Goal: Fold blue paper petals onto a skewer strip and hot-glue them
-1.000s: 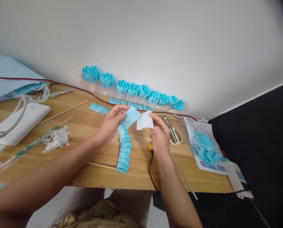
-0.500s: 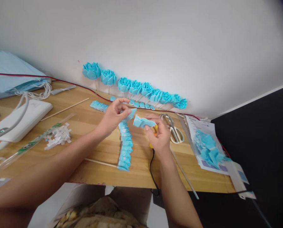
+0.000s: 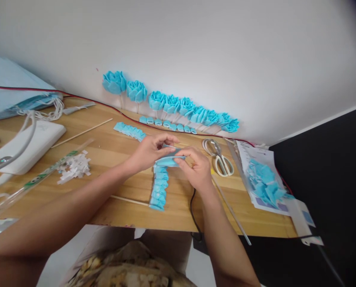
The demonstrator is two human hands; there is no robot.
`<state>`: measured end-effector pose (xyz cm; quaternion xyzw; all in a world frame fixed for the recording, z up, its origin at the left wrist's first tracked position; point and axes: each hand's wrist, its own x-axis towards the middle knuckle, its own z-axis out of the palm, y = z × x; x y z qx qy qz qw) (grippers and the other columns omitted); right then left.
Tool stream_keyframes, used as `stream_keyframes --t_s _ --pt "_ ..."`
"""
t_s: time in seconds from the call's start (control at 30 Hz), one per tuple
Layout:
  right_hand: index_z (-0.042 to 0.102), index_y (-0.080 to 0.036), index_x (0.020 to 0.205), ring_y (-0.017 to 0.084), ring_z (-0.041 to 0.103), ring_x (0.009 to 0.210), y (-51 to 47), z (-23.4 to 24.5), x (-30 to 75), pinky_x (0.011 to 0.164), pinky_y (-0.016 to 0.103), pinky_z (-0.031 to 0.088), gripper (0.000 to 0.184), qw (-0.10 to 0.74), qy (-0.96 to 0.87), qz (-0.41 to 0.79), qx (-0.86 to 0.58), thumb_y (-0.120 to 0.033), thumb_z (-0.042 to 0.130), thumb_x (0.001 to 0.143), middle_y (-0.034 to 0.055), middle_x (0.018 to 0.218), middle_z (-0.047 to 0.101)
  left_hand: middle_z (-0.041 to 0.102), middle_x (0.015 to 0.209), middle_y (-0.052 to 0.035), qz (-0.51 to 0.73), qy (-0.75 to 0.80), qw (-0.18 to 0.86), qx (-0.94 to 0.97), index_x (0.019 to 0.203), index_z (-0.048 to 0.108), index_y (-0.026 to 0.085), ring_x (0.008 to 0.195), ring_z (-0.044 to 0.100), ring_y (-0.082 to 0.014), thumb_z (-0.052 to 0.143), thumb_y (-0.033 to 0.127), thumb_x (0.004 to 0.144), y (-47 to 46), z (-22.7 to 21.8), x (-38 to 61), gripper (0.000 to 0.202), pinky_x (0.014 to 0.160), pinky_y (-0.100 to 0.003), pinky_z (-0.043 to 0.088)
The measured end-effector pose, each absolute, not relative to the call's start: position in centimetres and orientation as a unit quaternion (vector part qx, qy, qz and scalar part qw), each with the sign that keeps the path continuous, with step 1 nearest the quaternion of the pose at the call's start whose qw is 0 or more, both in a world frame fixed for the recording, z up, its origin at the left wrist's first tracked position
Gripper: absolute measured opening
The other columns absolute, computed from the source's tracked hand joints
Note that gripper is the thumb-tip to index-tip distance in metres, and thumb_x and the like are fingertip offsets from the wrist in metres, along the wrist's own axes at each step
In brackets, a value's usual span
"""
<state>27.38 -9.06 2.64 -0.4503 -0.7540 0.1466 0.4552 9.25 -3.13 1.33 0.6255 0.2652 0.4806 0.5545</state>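
My left hand (image 3: 148,151) and my right hand (image 3: 196,167) meet above the table, fingers pinched on light-blue fabric pieces (image 3: 166,162). One piece stretches between the two hands; part of another shows behind it, and which fingers hold which is partly hidden. Just beneath lies a column of overlapping folded blue fabric petals (image 3: 158,189), its top end covered by the held fabric. A shorter row of such petals (image 3: 128,129) lies beyond my left hand. Small rolled blue pieces (image 3: 166,124) line up farther back.
Several blue fabric flowers on sticks (image 3: 157,100) lean against the wall. At right are scissors (image 3: 222,165), a metal rod (image 3: 231,209) and loose blue petals (image 3: 264,181) on papers. Leftward lie white scraps (image 3: 76,167), a thin stick (image 3: 82,132), a white device (image 3: 31,149) and stacked blue sheets (image 3: 13,85).
My hands have come together, the right one moving left and slightly down. The blue pieces, held apart before, now sit together between my fingers.
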Motion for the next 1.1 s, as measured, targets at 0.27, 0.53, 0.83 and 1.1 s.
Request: stream_keyframes --t_s 0.27,0.53,0.83,1.1 --pt "0.073 -0.025 0.083 0.028 0.058 0.133 -8.7 1.7 27.6 0.112 0.050 0.042 0.010 0.498 -0.696 0.232 -0.462 -0.034 0.073 0.087 0.0068 0.136 0.067 0.074 0.091 -0.0043 0.492 0.253 0.594 0.583 0.096 0.077 0.018 0.083 0.067 -0.0183 0.081 0.026 0.076 -3.4 1.5 9.4 0.021 0.076 -0.028 0.051" --pt "0.072 -0.024 0.082 0.019 0.068 0.081 -8.3 0.5 27.5 0.078 0.032 0.054 0.018 0.520 -0.614 0.316 -0.503 -0.041 0.074 0.083 0.0000 0.084 0.074 0.067 0.083 -0.0022 0.497 0.251 0.623 0.549 0.105 0.076 0.020 0.073 0.059 -0.0140 0.081 0.042 0.082 -3.5 1.6 9.0 0.032 0.065 -0.024 0.045" --pt "0.072 -0.023 0.081 0.017 0.065 0.077 -8.1 0.6 27.3 0.075 0.030 0.052 0.017 0.571 -0.560 0.293 -0.524 -0.039 0.074 0.081 -0.0012 0.079 0.071 0.065 0.092 -0.0011 0.490 0.237 0.654 0.525 0.124 0.065 0.024 0.081 0.060 -0.0158 0.090 0.031 0.070 -3.9 2.3 9.2 0.060 0.069 -0.024 0.046" --pt "0.071 -0.023 0.084 0.017 0.065 0.079 -8.2 0.5 27.1 0.074 0.030 0.052 0.016 0.566 -0.565 0.294 -0.524 -0.039 0.074 0.082 -0.0002 0.082 0.070 0.063 0.084 0.0008 0.511 0.257 0.622 0.536 0.118 0.068 0.022 0.073 0.057 -0.0136 0.078 0.019 0.075 -3.6 1.7 9.6 0.044 0.065 -0.024 0.044"
